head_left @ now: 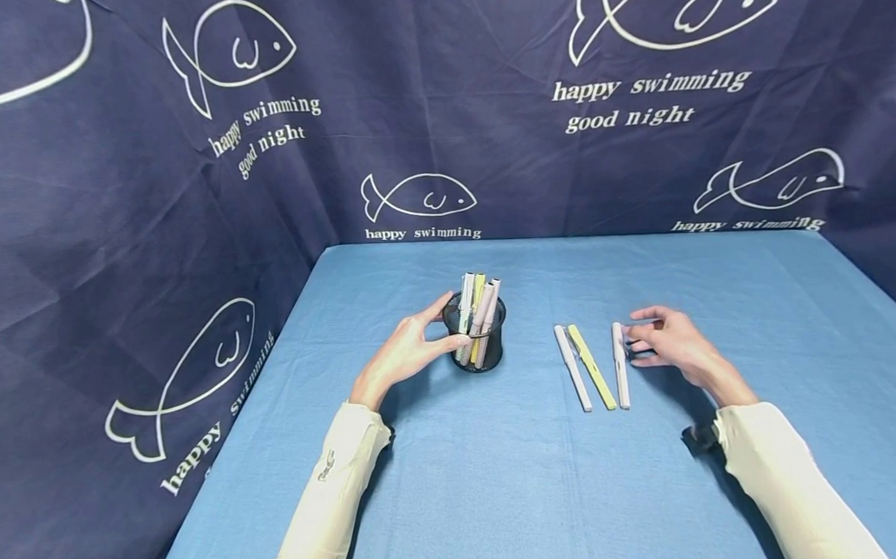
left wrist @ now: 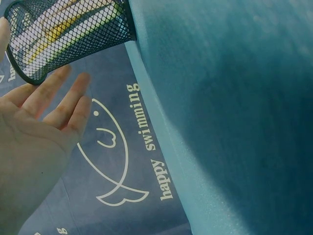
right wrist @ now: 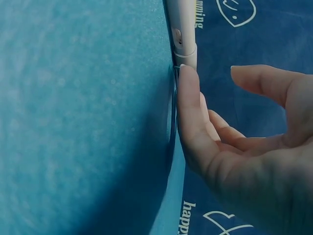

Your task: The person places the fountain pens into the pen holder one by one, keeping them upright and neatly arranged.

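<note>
We saw a navy fish-print curtain (head_left: 418,114) behind a blue-covered table (head_left: 472,478); the left hand (head_left: 409,352) held the rim of a black mesh cup (head_left: 494,350) between thumb and index finger, its other fingers loosely extended; the right hand (head_left: 679,346) was partly spread, thumb apart, gripping nothing, 1 fingertip at the end of the nearest pale pen (head_left: 622,376); we counted at least 4 pens (head_left: 487,304) leaning in the cup; left of the nearest pale pen lay a yellow pen (head_left: 593,367), then a second pale pen (head_left: 575,370).
</note>
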Demonstrator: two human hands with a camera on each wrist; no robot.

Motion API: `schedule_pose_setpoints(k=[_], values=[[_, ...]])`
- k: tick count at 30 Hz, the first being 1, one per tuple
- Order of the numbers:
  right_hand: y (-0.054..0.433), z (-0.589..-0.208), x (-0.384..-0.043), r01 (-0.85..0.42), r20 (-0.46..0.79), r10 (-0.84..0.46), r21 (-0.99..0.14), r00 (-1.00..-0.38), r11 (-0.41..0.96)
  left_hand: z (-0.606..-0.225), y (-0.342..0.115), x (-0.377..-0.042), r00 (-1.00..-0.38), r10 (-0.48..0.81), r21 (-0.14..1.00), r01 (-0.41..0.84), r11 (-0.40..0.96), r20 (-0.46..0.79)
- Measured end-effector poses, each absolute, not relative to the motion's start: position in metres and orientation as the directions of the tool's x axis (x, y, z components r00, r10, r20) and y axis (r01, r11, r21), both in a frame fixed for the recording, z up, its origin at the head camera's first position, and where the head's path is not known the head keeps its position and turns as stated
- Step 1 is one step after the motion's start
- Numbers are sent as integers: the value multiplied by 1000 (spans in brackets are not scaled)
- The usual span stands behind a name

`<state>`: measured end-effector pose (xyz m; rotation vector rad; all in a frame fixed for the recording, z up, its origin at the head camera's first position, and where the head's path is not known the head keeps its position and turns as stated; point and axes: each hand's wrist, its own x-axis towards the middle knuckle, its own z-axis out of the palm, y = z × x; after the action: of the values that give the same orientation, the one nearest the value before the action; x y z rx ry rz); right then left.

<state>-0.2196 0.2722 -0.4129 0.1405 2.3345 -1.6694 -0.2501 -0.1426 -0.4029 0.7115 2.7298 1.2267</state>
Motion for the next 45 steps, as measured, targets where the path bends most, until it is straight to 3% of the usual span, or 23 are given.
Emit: schedule_pose_setpoints(k=[14, 45], values=[[271, -414, -220, 236, -287, -140, -924, -948, 300, -402, -143, -250, -891, 437, 721, 384, 576, 124], [266, -415, -225, 218, -302, -147, -882, -942, 418, -403, -144, -251, -892, 439, 721, 375, 583, 109]])
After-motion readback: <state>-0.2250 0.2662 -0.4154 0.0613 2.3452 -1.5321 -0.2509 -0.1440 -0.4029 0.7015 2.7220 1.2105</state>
